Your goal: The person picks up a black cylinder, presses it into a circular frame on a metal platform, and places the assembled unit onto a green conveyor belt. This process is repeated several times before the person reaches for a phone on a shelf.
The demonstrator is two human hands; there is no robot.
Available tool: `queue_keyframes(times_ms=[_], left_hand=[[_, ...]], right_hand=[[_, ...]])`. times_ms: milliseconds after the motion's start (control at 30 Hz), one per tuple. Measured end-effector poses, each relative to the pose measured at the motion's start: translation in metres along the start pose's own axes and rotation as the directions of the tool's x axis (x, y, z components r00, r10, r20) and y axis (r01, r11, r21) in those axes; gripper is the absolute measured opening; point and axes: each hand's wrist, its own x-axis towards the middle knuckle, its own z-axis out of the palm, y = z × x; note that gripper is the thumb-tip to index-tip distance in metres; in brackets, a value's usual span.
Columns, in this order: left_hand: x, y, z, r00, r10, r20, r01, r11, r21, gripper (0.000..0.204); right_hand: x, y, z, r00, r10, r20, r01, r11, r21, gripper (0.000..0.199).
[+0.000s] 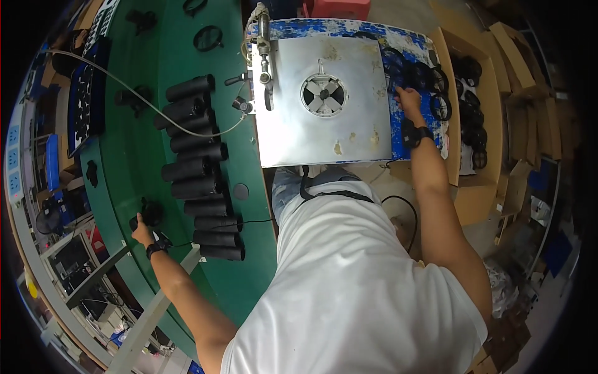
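Observation:
My left hand [143, 234] reaches out over the green bench at the lower left. Its fingers are closed round a dark black part [150, 214], whose exact shape is lost against the bench. Out to the right, my right hand [408, 102] is at the blue, paint-worn board, with its fingers pinched at the edge of a black ring [392, 82]. Several more black rings [440, 106] lie beside that hand. Between my hands sits a metal plate [364, 121] with a round, cross-shaped fixture [324, 95] set in it.
A row of several black tubes [198, 167] lies on the green bench [240, 234]. An air cylinder [264, 47] stands at the plate's left edge, with a hose [134, 90] crossing the bench. To the right, a cardboard box [453, 134] holds more black parts.

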Motion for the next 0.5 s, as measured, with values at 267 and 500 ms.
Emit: queue_keyframes(times_ms=[267,500], left_hand=[[-0.106,0.112,-0.048,0.776,0.560,-0.291,-0.623,0.753,-0.214,0.043],[-0.406,0.267,-0.017,0.514,0.808,0.287,-0.235,0.455,-0.859,0.033]], right_hand=[[-0.049,-0.021,-0.035,0.810,-0.545,-0.218,0.452,0.816,-0.361,0.032],[-0.177,-0.113,-0.071,0.856,-0.517,-0.026,0.476,0.766,0.432,0.027]])
